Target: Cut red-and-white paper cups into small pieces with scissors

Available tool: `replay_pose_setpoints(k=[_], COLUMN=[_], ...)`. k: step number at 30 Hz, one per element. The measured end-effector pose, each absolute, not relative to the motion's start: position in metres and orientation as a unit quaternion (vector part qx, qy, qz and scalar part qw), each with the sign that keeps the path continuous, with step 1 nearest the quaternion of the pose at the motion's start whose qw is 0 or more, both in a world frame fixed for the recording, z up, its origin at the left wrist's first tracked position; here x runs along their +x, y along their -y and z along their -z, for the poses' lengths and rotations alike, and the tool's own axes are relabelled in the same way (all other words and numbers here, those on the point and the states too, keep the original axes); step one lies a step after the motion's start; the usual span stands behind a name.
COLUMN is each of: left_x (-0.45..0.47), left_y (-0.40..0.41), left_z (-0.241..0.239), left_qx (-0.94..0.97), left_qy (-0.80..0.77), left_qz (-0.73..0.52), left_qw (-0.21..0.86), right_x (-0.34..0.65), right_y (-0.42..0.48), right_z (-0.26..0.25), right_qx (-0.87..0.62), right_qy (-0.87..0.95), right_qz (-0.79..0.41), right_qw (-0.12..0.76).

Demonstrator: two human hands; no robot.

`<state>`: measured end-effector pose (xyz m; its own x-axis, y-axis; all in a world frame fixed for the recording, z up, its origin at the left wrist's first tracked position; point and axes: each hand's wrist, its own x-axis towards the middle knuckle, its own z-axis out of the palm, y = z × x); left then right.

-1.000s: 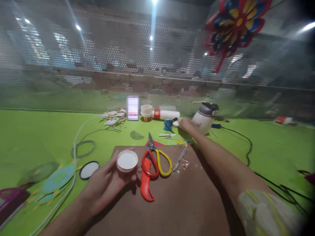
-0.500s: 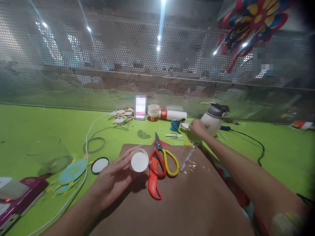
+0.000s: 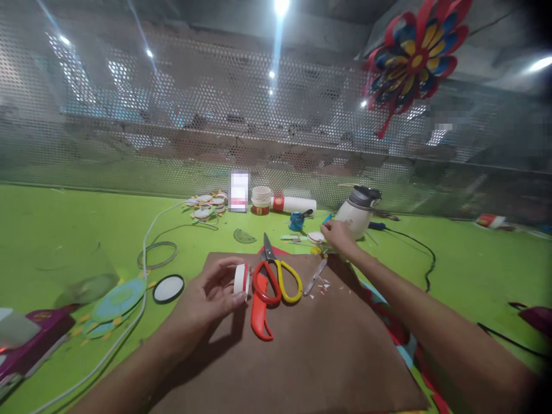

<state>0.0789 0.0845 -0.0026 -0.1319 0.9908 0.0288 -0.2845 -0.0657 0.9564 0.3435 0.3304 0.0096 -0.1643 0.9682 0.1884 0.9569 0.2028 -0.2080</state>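
Observation:
My left hand (image 3: 206,302) grips a small white round paper cup base (image 3: 241,279), turned on its edge, just left of the red and yellow scissors (image 3: 269,284) on the brown board (image 3: 310,356). My right hand (image 3: 338,234) reaches far forward, fingers closed on a small round white piece (image 3: 316,237) near the blue paint pot (image 3: 295,221) and the white jug (image 3: 357,213).
A black-rimmed white disc (image 3: 168,288) and teal paper flower (image 3: 112,302) lie left of the board. Grey cable (image 3: 142,259) loops on the green table (image 3: 60,230). Paper cups (image 3: 261,200), a small knife (image 3: 314,277) and a perforated metal wall (image 3: 172,132) stand behind. A paper pinwheel (image 3: 411,54) hangs above.
My left hand has turned the white cup base from face-up onto its edge. My right hand has drawn back slightly from the jug toward the board, with the small white piece.

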Motion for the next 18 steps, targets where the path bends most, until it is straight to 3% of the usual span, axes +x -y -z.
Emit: replay_pose_setpoints(k=[9, 18], left_x=[0.083, 0.082], left_y=[-0.082, -0.086], left_z=[-0.006, 0.001], left_qx=[0.469, 0.465], left_qy=[-0.498, -0.486], left_qz=[-0.571, -0.606], left_qw=[0.454, 0.424], right_x=[0.300, 0.275], right_y=[-0.209, -0.199], right_z=[0.003, 0.007], right_qx=[-0.434, -0.414], right_qy=[0.893, 0.898], right_qz=[-0.087, -0.109], right_qw=[0.087, 0.104])
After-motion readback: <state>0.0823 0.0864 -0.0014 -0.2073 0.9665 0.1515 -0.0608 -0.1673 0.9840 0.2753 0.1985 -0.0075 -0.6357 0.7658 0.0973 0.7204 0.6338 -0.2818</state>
